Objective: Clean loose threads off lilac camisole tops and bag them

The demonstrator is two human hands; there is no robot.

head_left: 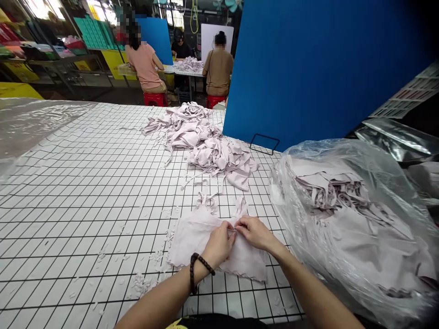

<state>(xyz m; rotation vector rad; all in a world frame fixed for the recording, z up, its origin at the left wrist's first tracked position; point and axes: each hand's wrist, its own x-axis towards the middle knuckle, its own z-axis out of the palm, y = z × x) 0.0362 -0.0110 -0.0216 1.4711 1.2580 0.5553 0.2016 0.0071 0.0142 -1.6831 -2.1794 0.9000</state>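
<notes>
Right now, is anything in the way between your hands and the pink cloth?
Nothing visible is in the way. The left hand and right hand both touch the cloth, fingertips pinched close together near its upper middle. The bracelet sits back on the left wrist, and the pile lies beyond.

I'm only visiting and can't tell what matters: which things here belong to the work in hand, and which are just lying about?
In the work:
left hand and right hand, fingers at the pale garment
probably the matching heap and bagged cloth

Seemingly just about:
pale scraps
blue board
black wire loop
</notes>
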